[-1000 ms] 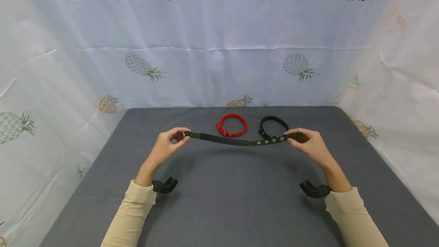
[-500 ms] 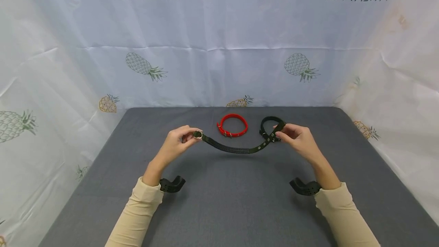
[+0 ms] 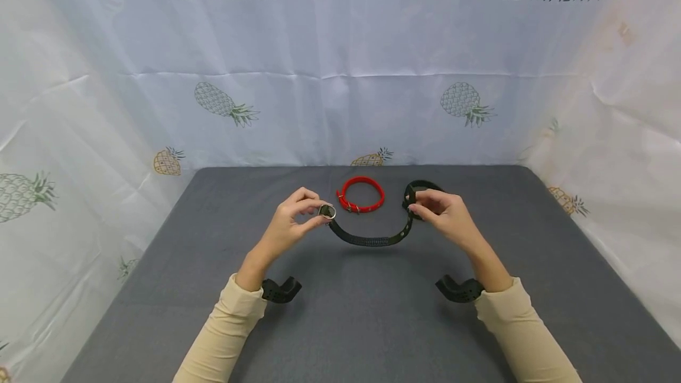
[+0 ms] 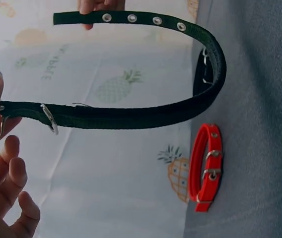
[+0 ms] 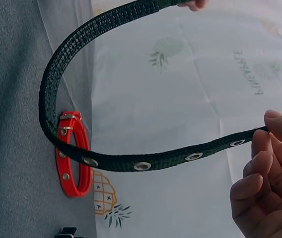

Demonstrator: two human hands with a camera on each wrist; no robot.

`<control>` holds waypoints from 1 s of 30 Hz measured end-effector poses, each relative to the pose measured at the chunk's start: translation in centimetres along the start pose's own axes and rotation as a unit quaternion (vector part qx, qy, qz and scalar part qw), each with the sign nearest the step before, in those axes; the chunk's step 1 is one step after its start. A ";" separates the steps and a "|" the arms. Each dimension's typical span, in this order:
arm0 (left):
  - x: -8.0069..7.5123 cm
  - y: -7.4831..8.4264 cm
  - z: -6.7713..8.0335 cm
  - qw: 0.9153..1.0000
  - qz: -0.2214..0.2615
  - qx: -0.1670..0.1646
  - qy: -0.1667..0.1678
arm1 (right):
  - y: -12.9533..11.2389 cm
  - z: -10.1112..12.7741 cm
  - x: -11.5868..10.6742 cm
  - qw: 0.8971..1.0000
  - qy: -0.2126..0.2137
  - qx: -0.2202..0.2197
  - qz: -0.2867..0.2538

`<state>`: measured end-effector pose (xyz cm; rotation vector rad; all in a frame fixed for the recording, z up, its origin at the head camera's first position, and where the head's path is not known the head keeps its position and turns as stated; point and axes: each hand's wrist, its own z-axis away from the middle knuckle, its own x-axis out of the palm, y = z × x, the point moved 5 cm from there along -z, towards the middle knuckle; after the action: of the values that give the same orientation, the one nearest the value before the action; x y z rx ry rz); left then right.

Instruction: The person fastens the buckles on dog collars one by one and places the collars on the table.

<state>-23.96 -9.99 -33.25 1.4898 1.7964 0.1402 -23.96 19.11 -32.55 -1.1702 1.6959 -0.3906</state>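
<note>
I pinched the dark green collar point(image 3: 372, 240) with my left hand point(image 3: 289, 226) at the buckle and my right hand point(image 3: 444, 214) at the holes, above the table point(image 3: 159, 288). I kept it untwisted, I think.

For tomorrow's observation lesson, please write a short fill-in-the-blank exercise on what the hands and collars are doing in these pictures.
1. The left hand pinches the dark green collar at the end with the metal ____.
2. The right hand pinches the end with a row of metal ____.
3. Between the hands the collar hangs in a ____ shape.
4. On the grey table behind it lies a fastened collar coloured ____, beside a black collar.

Missing words: buckle; eyelets; U; red
</note>
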 end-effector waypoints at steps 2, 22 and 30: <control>0.3 0.1 -0.1 1.000 0.004 -0.003 -0.006 | -0.1 -0.1 0.4 1.000 -0.002 -0.005 -0.004; 2.7 1.1 -0.9 0.997 0.076 -0.021 0.005 | -1.7 -0.9 3.1 0.997 -0.025 -0.056 -0.055; 3.6 1.1 -0.6 0.996 0.075 -0.041 0.001 | -2.0 -0.5 4.4 0.996 -0.067 0.000 -0.060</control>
<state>-23.46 -6.30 -34.00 1.5646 1.6597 0.2854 -23.51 14.33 -33.26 -1.2736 1.5156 -0.3776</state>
